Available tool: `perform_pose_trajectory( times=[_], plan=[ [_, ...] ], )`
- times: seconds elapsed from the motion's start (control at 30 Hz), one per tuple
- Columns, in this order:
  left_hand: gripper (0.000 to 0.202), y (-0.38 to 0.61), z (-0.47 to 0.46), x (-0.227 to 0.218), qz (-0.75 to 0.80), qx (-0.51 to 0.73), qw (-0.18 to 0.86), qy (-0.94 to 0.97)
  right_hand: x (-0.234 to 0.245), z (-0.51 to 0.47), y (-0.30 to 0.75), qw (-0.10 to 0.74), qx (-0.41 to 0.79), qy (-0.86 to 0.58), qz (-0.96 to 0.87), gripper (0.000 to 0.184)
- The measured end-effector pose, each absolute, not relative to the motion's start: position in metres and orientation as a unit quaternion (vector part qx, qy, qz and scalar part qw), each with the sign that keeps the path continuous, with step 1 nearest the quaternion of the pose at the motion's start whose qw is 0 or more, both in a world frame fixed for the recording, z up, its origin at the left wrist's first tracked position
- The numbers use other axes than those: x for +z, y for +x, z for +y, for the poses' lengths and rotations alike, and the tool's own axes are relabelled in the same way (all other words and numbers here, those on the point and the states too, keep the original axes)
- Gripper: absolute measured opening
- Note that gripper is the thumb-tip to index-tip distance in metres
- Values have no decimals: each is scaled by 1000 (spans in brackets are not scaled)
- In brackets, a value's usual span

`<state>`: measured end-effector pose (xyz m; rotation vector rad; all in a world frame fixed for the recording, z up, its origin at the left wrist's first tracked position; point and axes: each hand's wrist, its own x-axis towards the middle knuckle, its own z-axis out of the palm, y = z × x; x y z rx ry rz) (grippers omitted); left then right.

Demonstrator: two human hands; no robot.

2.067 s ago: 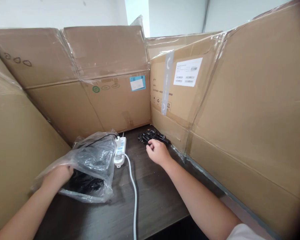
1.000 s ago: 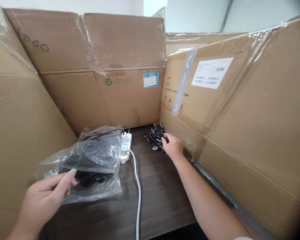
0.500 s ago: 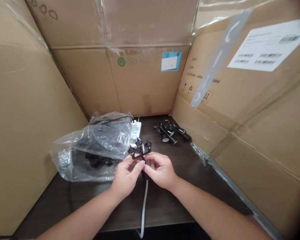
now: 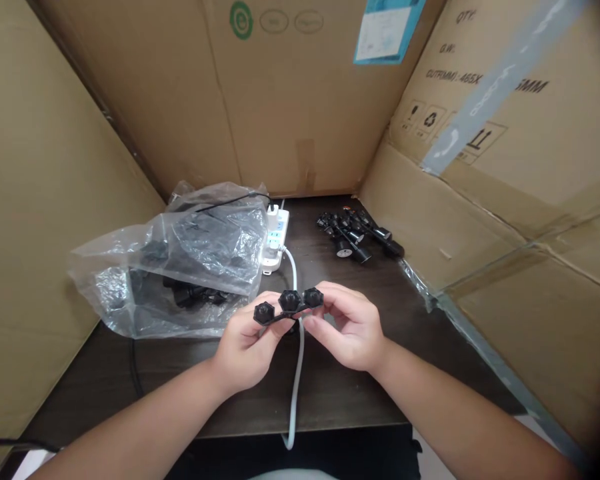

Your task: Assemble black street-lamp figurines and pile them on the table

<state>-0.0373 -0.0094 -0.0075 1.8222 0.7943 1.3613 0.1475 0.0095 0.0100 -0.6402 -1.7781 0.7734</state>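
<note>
We're pinching the lamp [image 4: 289, 301] in both the left hand [image 4: 245, 343] and right hand [image 4: 355, 330], towards the table's [image 4: 350, 397] near edge, over the cord [image 4: 298, 373]. Half a second ago we were seeing it side-on; now it's pointing its three heads at us, so we're getting the tops but losing the stem. The bag [image 4: 220, 237] is crowding the left, we're having elbow room rightwards, and more lamps [image 4: 355, 235] are filling the far-right corner.

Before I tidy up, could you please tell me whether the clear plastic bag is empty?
Not empty: black pieces show inside the clear plastic bag.
</note>
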Motion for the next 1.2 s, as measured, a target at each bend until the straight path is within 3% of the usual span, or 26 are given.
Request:
perform_pose_trajectory(
  times=[0.13, 0.77, 1.2],
  plan=[
    [23, -36, -7, -6, 280, 504, 345, 741, 16, 10, 151, 495, 266, -251, -788, 10],
    [36, -37, -6, -6, 230, 498, 294, 783, 16, 8, 152, 494, 326, -218, -776, 19],
    [26, -36, -5, -6, 260, 504, 321, 759, 15, 8, 150, 501, 311, -232, -774, 16]
  ],
)
